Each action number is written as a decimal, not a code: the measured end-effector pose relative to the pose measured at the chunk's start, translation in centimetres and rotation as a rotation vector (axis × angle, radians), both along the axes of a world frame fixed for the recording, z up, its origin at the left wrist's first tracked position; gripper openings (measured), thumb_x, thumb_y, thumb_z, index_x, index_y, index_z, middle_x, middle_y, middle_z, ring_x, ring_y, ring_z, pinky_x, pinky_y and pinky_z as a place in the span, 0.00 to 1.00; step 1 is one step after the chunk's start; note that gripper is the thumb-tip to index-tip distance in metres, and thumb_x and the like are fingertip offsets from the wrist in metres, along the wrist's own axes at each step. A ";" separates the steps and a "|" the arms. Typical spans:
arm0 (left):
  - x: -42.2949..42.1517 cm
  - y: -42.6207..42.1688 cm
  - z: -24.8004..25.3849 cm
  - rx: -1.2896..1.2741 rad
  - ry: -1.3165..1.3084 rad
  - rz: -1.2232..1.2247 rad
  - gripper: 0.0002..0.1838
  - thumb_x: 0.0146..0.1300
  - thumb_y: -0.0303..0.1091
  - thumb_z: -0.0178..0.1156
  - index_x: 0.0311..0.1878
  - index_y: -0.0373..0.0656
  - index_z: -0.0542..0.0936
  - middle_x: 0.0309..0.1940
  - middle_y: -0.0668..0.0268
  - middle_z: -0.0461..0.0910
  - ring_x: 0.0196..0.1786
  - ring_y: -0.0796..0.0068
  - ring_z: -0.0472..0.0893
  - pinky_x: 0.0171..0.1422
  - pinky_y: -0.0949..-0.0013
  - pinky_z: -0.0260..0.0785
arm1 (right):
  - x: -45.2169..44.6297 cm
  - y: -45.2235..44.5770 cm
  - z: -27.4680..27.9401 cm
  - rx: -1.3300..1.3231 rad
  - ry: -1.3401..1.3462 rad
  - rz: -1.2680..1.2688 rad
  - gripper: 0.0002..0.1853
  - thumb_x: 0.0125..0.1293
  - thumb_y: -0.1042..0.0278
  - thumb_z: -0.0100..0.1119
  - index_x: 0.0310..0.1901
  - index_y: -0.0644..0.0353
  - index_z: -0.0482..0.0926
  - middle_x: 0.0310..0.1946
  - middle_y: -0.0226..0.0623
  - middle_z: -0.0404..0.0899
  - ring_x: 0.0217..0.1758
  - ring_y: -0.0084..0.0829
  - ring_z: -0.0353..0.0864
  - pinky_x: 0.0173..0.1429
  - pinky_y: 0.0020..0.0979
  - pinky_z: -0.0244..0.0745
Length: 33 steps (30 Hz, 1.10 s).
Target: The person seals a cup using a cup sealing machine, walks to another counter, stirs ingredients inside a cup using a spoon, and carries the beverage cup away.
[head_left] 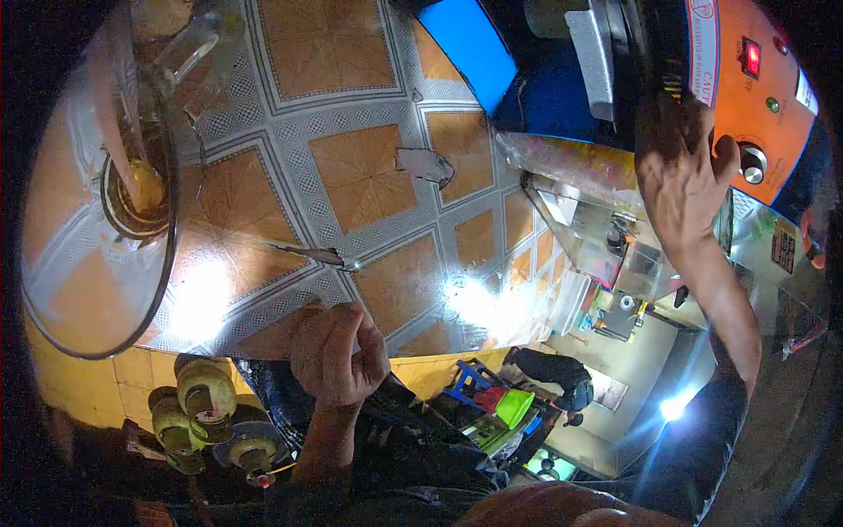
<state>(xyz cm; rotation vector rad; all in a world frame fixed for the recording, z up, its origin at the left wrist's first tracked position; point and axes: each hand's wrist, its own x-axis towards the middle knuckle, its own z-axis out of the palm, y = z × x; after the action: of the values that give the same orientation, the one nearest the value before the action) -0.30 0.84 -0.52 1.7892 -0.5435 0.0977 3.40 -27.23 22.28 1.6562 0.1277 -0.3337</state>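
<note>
My left hand (341, 356) is curled into a loose fist at the near edge of the patterned tablecloth (364, 180); nothing shows in it. My right hand (683, 180) reaches to a machine with an orange control panel (751, 88). Its fingers bend over a dark part beside the panel, and what they grip is hidden in shadow. One digit lies close to a round knob (753, 164). A lit red switch (752, 59) is on the panel. To the left of my left hand stands a large clear container (167, 272), with something amber showing through it.
Dark torn patches (425, 165) mark the tablecloth. A bright blue panel (470, 51) lies beside the machine. Pale rounded cylinders (206, 395) stand below the table's near edge. Farther off, a person in dark clothes (553, 373) is near a green basin (514, 407).
</note>
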 end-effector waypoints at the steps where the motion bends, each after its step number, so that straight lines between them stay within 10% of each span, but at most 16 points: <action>1: 0.1 -0.1 0.0 -0.005 -0.018 0.003 0.09 0.56 0.24 0.61 0.41 0.36 0.78 0.29 0.60 0.81 0.30 0.64 0.81 0.42 0.60 0.76 | 0.2 0.2 -0.1 -0.099 0.027 -0.014 0.16 0.56 0.64 0.56 0.49 0.45 0.80 0.49 0.28 0.78 0.60 0.33 0.69 0.56 0.52 0.60; 20: 0.5 0.0 -0.5 -0.021 -0.050 0.054 0.09 0.55 0.25 0.62 0.41 0.39 0.78 0.31 0.60 0.81 0.32 0.61 0.81 0.41 0.60 0.75 | 0.9 -0.5 0.6 0.172 0.214 0.074 0.17 0.53 0.60 0.54 0.44 0.55 0.82 0.47 0.37 0.77 0.60 0.38 0.69 0.60 0.49 0.59; 33: 0.1 -0.4 -0.2 0.047 -0.089 0.100 0.06 0.59 0.24 0.59 0.39 0.36 0.76 0.30 0.59 0.79 0.32 0.59 0.81 0.44 0.57 0.74 | 2.0 0.0 0.1 -0.097 0.332 0.190 0.15 0.57 0.59 0.50 0.35 0.60 0.81 0.34 0.41 0.77 0.49 0.40 0.69 0.58 0.42 0.54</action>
<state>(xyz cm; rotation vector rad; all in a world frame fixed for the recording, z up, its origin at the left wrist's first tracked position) -0.18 0.41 -0.67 1.8645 -0.5226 0.2365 5.38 -27.22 22.33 1.4694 0.5073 -0.4598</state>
